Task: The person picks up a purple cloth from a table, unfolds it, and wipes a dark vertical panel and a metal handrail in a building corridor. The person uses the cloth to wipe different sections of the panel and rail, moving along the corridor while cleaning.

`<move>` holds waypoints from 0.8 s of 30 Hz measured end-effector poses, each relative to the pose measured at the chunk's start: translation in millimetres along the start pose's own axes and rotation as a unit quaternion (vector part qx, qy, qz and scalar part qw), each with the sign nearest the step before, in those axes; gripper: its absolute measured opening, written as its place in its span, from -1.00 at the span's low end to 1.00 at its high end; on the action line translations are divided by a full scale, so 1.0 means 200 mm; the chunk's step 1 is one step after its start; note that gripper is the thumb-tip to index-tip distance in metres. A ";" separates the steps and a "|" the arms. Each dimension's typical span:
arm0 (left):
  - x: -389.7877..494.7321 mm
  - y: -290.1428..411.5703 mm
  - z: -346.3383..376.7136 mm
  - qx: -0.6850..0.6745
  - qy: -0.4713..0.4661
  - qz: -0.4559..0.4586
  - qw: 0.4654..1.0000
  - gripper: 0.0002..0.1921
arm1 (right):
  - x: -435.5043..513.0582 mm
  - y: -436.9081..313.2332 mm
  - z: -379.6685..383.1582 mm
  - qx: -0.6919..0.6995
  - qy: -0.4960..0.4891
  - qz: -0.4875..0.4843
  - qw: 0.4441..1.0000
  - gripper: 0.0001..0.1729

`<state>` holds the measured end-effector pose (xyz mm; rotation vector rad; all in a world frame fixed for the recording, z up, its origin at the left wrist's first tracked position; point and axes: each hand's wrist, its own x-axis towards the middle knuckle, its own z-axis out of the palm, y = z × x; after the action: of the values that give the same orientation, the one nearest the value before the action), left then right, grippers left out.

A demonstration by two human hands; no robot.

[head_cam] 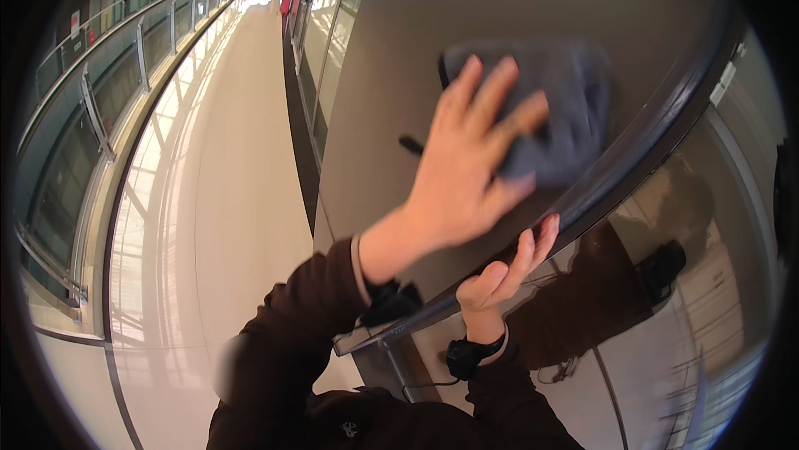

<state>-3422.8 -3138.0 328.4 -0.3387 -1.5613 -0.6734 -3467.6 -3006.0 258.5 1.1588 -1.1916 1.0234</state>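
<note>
My left hand [459, 156] is pressed flat with spread fingers on a dark grey cloth [562, 106]. The cloth lies bunched against a large brown-grey panel [368, 138] and is blurred. A small black strap-like piece [411, 144] shows beside the hand, too blurred to name. Against the panel's dark raised rim [630, 144] rests my right hand [505, 269], fingers extended along it; whether it grips the rim cannot be told. A black device [471, 353] with a cable is worn on the right wrist.
Beyond the rim, a glossy surface [718, 194] reflects a dark figure. To the left runs a pale corridor floor [243, 156] beside a glass-and-metal railing [140, 56]. Glass panes [337, 31] stand behind the panel. A black object [396, 305] shows under my left forearm.
</note>
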 end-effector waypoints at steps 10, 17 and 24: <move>-0.24 0.04 -0.04 -0.079 0.047 -0.186 0.978 -0.18 | 0.00 -0.02 -0.02 -0.008 -0.011 -0.006 1.000 -0.49; 0.41 0.22 0.00 0.001 -0.018 0.109 0.994 -0.28 | -0.03 -0.02 -0.02 -0.004 -0.006 0.005 1.000 -0.51; 0.68 -0.44 -0.09 -0.007 0.061 -0.109 0.992 -0.34 | 0.00 -0.03 -0.01 -0.003 -0.019 -0.012 1.000 -0.46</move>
<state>-3476.2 -3240.5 442.2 -0.1341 -1.4892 -0.8592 -3461.7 -3004.9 257.2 1.1894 -1.2066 0.9846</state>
